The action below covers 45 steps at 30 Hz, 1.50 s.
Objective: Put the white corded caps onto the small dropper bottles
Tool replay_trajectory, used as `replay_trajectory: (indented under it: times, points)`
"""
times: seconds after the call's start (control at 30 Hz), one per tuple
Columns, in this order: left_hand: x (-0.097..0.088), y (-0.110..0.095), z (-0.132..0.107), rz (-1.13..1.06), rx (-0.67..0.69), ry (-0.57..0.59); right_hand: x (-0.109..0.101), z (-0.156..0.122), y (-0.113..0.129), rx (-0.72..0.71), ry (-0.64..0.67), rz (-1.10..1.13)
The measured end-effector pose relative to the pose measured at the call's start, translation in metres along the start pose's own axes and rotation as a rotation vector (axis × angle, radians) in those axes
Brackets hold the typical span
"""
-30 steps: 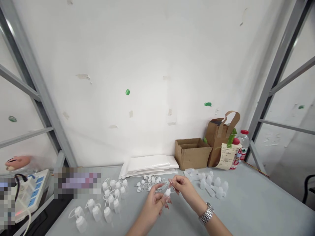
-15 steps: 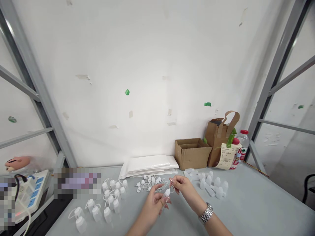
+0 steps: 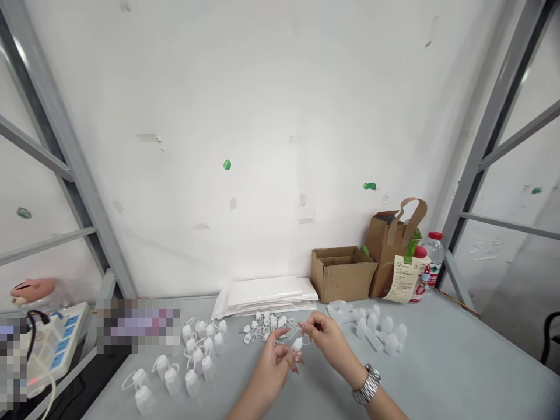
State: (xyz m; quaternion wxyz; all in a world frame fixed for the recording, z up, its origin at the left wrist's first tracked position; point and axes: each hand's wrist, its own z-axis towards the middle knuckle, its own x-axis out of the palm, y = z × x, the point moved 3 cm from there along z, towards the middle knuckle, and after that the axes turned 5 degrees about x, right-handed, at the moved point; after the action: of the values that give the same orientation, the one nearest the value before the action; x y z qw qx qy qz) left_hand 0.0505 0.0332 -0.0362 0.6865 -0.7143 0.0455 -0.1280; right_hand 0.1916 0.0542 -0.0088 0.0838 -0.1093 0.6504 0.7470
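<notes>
My left hand (image 3: 272,366) is closed around a small translucent plastic bottle, whose white top (image 3: 297,344) sticks up between thumb and fingers. Just above it, my right hand (image 3: 322,335) pinches the thin white cap strap (image 3: 307,342) that loops from the bottle's neck; its fingertips partly hide the end. Behind my left hand lies a heap of loose white caps with straps (image 3: 265,325). Several capped bottles with strap loops (image 3: 198,357) stand to the left. Several translucent bottles without straps (image 3: 387,328) lie or stand to the right.
White padded envelopes (image 3: 266,291) lie stacked against the wall. At the back right are an open cardboard box (image 3: 345,282), a brown paper bag (image 3: 382,262) and a red-capped water bottle (image 3: 434,254). A power strip (image 3: 65,338) sits at the left edge of the grey table (image 3: 459,373).
My right hand has shifted slightly left, its fingertips closer to the bottle's top. The left hand keeps its hold on the bottle.
</notes>
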Motion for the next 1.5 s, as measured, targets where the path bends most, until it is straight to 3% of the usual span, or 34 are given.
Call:
replay_trajectory:
  times: [0.37,0.6,0.77,0.87,0.93,1.0,1.07,1.13,1.2,1.33,1.5]
  points:
    - [-0.003,0.006,-0.001,-0.02,0.104,-0.062,0.009,-0.008,0.001,-0.066,-0.099,-0.05]
    - [-0.003,-0.004,-0.002,0.023,0.083,-0.085,0.006,-0.004,0.004,0.006,0.015,0.092]
    - [-0.003,0.003,0.003,0.048,0.091,-0.112,-0.001,-0.003,0.009,-0.114,-0.055,0.037]
    - [-0.005,0.005,0.002,0.169,0.123,-0.194,-0.007,0.006,0.027,-0.198,-0.15,-0.011]
    - [-0.004,0.005,-0.003,0.395,0.156,-0.192,-0.006,0.018,0.046,-0.25,-0.194,-0.057]
    - [0.001,0.005,-0.009,0.678,0.218,-0.097,0.007,0.032,0.067,-0.325,-0.141,-0.122]
    - [0.01,0.007,-0.014,0.929,0.352,0.07,0.032,0.047,0.083,-0.392,-0.017,-0.217]
    - [0.018,0.012,-0.017,1.111,0.502,0.249,0.063,0.06,0.09,-0.426,0.086,-0.376]
    - [0.023,0.019,-0.018,1.235,0.603,0.347,0.093,0.07,0.087,-0.437,0.144,-0.505]
    - [0.026,0.032,-0.014,1.385,0.741,0.312,0.133,0.082,0.069,-0.433,0.208,-0.577]
    - [0.032,0.038,-0.012,1.494,0.814,0.362,0.147,0.086,0.054,-0.431,0.228,-0.645]
